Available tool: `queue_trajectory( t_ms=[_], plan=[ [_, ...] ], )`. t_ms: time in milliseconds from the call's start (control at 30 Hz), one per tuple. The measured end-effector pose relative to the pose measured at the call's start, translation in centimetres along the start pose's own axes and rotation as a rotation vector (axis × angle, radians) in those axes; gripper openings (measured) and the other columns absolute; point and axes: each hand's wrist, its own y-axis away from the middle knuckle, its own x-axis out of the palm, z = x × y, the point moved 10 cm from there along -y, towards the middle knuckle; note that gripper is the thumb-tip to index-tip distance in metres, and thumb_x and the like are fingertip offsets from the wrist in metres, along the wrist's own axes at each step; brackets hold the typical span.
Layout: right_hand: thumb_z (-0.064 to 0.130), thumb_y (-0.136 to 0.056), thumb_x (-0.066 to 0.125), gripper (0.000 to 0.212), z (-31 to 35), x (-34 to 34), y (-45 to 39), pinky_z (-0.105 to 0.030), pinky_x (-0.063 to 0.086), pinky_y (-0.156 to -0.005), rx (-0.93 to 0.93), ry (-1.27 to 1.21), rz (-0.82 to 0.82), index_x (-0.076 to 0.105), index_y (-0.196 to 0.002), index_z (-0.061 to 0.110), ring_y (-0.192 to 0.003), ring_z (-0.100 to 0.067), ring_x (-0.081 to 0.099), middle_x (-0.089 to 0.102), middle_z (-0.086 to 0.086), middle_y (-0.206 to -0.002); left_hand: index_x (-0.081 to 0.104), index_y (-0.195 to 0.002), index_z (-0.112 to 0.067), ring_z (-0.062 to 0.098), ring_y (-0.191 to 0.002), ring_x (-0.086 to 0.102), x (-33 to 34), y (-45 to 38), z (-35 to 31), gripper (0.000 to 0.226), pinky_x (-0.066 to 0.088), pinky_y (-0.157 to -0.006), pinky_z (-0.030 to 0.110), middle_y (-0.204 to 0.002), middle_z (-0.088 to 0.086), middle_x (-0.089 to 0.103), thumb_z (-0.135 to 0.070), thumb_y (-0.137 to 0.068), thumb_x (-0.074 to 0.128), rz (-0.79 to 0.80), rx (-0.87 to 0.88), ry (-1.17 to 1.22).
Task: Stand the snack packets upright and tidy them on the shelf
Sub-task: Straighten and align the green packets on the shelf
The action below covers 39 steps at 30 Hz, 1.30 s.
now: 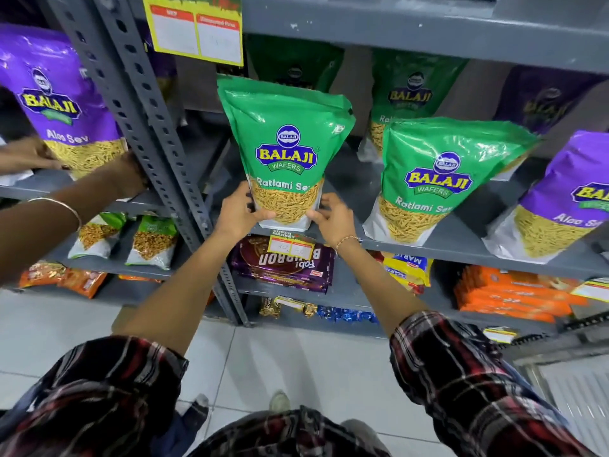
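We reached forward, our left hand [238, 211] and right hand [331, 216] clasped around the base of the upright green plastic Ratlami Sev packet [285, 150] on the grey metal shelf [428, 247].

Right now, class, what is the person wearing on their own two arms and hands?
Both forearms are bare, with red, black and white plaid sleeves pushed up near the elbows. The right hand has a thin beaded bracelet at the wrist. The left hand wears nothing visible.
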Motion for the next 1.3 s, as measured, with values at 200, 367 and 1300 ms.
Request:
queue_trajectory(
  t_ms=[200,367,1300],
  plan=[
    [0.024,-0.086,0.064,0.08,5.4,-1.7,2.3,-0.039,0.031,-0.112,-0.027,0.211,0.074,0.014,-0.143,0.0,-0.139,-0.031,0.031,0.03,-0.018,-0.151,0.029,-0.139,-0.015,0.022,-0.122,0.052,0.8,0.4,0.9,0.094,0.046,-0.096,0.036,-0.138,0.007,0.05,-0.027,-0.063,0.085,0.076,-0.013,0.095],
    [0.01,-0.081,0.068,0.088,18.0,-7.5,4.6,-0.025,0.017,-0.113,-0.428,0.352,-0.303,0.008,-0.144,0.0,-0.138,-0.032,0.026,0.023,-0.023,-0.15,0.026,-0.141,-0.016,0.019,-0.128,0.046,2.1,0.5,2.4,0.112,0.041,-0.105,0.039,-0.142,0.003,0.046,-0.029,-0.051,0.091,0.097,-0.093,0.181],
    [0.021,-0.09,0.058,0.019,26.6,-4.1,0.2,-0.031,0.051,-0.08,-0.556,0.707,-0.299,0.069,-0.105,0.019,-0.099,-0.029,0.066,0.074,-0.01,-0.1,0.056,-0.118,-0.016,0.011,-0.099,0.057,1.9,-0.9,1.9,0.077,0.042,-0.088,0.022,-0.122,0.008,0.067,-0.035,-0.051,0.09,0.069,-0.042,-0.015]
  ],
)
